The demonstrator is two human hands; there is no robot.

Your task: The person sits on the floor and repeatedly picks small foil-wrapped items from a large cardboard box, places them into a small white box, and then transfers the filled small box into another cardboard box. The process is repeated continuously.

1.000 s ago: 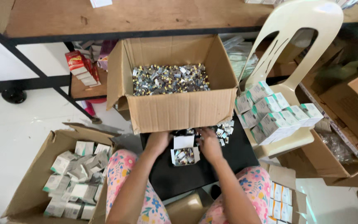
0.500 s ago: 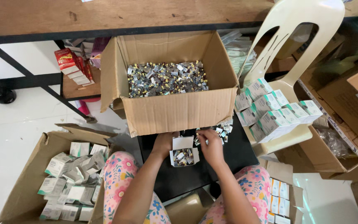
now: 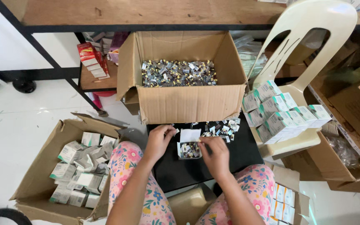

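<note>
A small open box [image 3: 189, 149] sits on a black board [image 3: 213, 166] laid across the person's lap, directly between the two hands and touching both. The left hand [image 3: 160, 141] is at the box's left side, its fingers curled in toward the box's upper left corner; whether they pinch the box wall or one of the small pieces cannot be told. The right hand [image 3: 216, 153] lies just right of the box, palm down, fingertips bent over its right edge and resting at the rim, so it seems to steady the box rather than close fully around it. The box is white and pale green, its white lid flap standing up on the far side, and it is filled with small shiny silver and gold pieces. More of the same loose pieces [image 3: 221, 127] lie scattered on the board just beyond the box, toward the far right. Farther off stands a large cardboard carton [image 3: 188, 102] holding a heap of such pieces. To the right, closed small boxes [image 3: 282, 112] are stacked on the seat of a cream plastic chair [image 3: 309, 46]. On the floor to the near left, another cardboard carton [image 3: 42, 175] holds a jumble of similar small boxes.
</note>
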